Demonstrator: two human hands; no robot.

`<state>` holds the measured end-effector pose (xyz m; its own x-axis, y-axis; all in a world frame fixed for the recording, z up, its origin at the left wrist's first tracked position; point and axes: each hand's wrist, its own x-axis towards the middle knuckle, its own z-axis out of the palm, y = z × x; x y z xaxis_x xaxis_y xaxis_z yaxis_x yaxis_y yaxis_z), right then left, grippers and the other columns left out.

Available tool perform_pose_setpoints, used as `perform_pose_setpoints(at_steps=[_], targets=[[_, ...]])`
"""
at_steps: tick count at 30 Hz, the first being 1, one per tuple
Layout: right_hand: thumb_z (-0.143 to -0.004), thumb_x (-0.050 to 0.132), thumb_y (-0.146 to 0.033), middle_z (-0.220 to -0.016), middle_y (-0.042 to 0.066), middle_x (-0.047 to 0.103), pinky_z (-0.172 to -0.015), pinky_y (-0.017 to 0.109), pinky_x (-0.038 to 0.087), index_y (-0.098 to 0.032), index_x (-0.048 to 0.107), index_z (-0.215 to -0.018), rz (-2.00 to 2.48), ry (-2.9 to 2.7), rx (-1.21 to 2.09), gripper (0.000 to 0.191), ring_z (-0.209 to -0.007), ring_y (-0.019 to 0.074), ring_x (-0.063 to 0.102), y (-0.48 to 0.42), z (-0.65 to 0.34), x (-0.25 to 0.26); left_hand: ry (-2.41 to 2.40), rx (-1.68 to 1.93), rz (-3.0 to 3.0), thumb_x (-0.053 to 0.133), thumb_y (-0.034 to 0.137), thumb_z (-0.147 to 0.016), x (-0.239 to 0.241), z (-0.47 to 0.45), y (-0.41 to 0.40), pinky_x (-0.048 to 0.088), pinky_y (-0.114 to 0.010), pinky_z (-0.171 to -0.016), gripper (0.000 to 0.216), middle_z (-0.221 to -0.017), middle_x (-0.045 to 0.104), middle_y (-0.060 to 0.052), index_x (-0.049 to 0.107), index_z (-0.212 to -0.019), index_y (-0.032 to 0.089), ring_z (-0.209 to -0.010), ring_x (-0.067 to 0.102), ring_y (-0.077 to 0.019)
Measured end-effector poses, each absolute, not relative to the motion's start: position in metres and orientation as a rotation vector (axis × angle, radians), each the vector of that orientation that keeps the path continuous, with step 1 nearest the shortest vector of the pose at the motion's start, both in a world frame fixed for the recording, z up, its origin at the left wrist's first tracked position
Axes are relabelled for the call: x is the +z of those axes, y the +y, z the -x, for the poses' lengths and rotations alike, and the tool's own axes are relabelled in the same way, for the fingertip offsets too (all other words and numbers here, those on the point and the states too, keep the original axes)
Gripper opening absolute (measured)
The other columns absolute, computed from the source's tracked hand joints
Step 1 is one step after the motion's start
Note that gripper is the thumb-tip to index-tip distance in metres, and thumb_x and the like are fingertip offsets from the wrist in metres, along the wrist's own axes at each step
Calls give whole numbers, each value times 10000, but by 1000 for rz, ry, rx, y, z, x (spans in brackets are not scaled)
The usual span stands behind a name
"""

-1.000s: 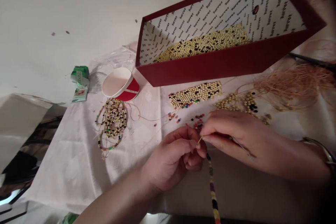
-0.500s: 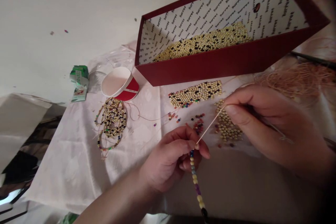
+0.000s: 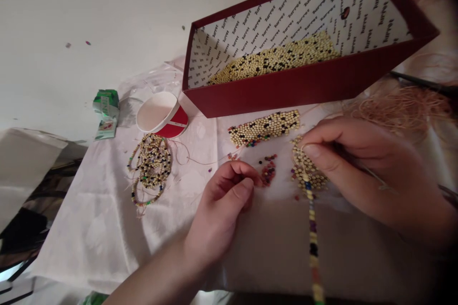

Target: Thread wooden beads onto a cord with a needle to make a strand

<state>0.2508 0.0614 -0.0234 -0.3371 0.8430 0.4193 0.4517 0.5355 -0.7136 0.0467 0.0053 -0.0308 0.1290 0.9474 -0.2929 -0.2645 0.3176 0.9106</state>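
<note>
My right hand (image 3: pixel 361 171) pinches the top end of a bead strand (image 3: pixel 312 228) between thumb and forefinger, and the strand hangs down below it, blurred. The pinch sits over a small heap of cream beads (image 3: pixel 307 169) on the white cloth. My left hand (image 3: pixel 223 205) is apart from the strand, fingers curled, its fingertips at a little cluster of red and dark beads (image 3: pixel 268 171). Whether it holds a bead I cannot make out.
A dark red box (image 3: pixel 304 83) with cream and black beads stands behind. A row of cream beads (image 3: pixel 265 127) lies in front of it. A red and white paper cup (image 3: pixel 162 115), finished bead strings (image 3: pixel 150 167), a green carton (image 3: pixel 105 107) and tangled cord (image 3: pixel 404 107) surround them.
My left hand has let go of the strand and moved up to the coloured beads. The strand has swung right and now hangs from my right hand alone.
</note>
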Motion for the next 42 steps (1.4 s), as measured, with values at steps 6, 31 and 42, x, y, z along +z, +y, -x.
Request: perform_pose_setpoints(at_steps=[6, 31, 42], targets=[[-918, 519, -173, -709, -2, 589, -558, 267, 393, -217, 587, -833, 719, -2211, 729, 117, -640, 138, 540, 62, -245, -23, 1120, 1109, -1033, 657, 285, -873, -27, -49, 0, 366, -244, -643, 232, -1033, 624, -30, 644, -1100, 240, -689, 455, -101], [-950, 510, -211, -714, -4, 573, -597, 264, 387, -192, 610, -832, 630, -2289, 861, 155, -656, 122, 519, 53, -240, -24, 1266, 988, -1456, 676, 198, -824, -23, -53, 3, 421, -267, -658, 26, -787, 617, -28, 667, -804, 185, -726, 552, -149], [-934, 525, -192, -745, 3, 619, -623, 269, 407, -200, 593, -856, 725, -2233, 737, 104, -680, 137, 551, 62, -243, -30, 1175, 1005, -1024, 704, 297, -831, -29, -48, 8, 336, -205, -583, 149, -656, 536, 35, 664, -745, 182, -603, 405, -81]])
